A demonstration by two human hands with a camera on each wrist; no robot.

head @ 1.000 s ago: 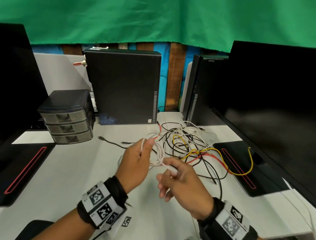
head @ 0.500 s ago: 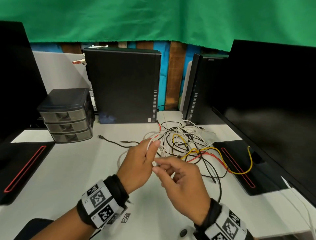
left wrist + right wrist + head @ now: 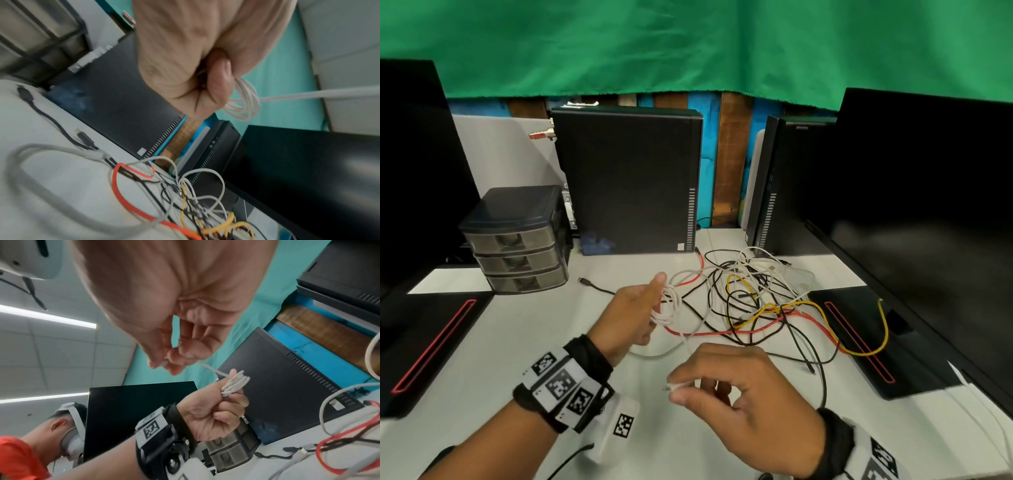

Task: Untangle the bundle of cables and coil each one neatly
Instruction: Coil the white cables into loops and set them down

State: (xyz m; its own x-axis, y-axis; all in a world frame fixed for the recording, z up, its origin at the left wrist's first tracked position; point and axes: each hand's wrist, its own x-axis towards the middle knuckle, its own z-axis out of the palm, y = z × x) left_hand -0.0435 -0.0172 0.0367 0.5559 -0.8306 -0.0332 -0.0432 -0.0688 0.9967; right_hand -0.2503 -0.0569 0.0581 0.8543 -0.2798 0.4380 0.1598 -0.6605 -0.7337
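While the left hand (image 3: 631, 317) clenches several loops of the white cable (image 3: 666, 310) above the desk (image 3: 482, 342), its curled fingers show only in the wrist views. Pinched between thumb and fingertips, the cable's plug end sits in the right hand (image 3: 736, 394), blurred from the head. Beyond lies the tangled bundle (image 3: 753, 301), partly hidden behind the left hand.

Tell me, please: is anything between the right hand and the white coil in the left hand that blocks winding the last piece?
Nothing visible blocks it. The right hand pinches the free end of the white cable, and only that short strand runs through open air to the coil gripped by the left hand. The tangled bundle lies beyond, on the table.
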